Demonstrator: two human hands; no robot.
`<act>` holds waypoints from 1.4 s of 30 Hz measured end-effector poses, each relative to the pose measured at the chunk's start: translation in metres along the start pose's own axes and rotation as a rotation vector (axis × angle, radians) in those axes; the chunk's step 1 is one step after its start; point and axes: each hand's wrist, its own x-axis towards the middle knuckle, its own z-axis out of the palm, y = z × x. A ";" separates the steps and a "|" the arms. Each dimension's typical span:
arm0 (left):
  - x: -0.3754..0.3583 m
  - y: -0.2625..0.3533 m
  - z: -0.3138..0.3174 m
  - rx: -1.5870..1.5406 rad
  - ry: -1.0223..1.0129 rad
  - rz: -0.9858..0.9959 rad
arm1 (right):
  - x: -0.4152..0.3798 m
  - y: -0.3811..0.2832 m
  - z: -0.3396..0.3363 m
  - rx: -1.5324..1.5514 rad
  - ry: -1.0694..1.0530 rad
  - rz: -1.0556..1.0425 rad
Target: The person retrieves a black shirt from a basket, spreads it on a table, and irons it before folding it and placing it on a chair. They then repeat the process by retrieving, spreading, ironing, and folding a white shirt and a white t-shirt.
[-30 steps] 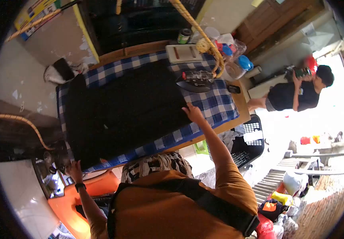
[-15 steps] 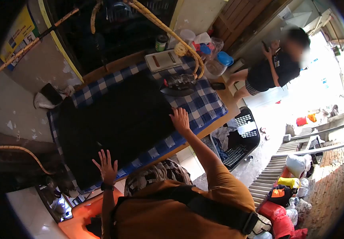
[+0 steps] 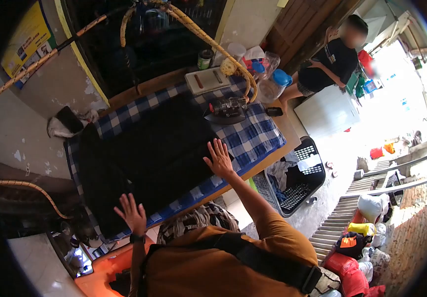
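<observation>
A black garment [image 3: 149, 153] lies spread over a blue and white checked cloth [image 3: 260, 136] on a table. My left hand [image 3: 132, 214] rests on the garment's near left edge, fingers spread and holding nothing. Flat on its right edge lies my right hand [image 3: 219, 157], also with the fingers apart. An iron [image 3: 225, 111] with a dark soleplate sits on the checked cloth beyond my right hand, beside the garment. A yellow rope-like cord [image 3: 203, 33] runs down towards the iron.
A tray [image 3: 207, 80], a can [image 3: 204, 59] and a clear jar with a blue lid [image 3: 275, 83] stand at the table's back. A phone [image 3: 274, 111] lies at the right corner. On the floor is a black basket [image 3: 302, 178] with clothes. A person [image 3: 333, 62] stands beyond.
My right hand has shifted slightly left and down along the garment's edge. The other person has lowered one arm and moved a little. The whole view has tilted slightly.
</observation>
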 end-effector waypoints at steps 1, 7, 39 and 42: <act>-0.010 -0.014 0.002 0.072 0.021 -0.151 | -0.001 0.002 0.001 0.003 -0.002 -0.003; -0.075 -0.130 0.045 0.540 0.269 -0.831 | 0.004 -0.038 -0.005 -0.027 0.036 -0.061; 0.121 -0.170 0.030 -0.382 0.463 -0.214 | 0.125 -0.338 0.097 0.450 -0.317 -0.006; 0.123 -0.161 0.019 -0.399 0.581 -0.220 | 0.131 -0.338 0.112 0.429 -0.263 -0.088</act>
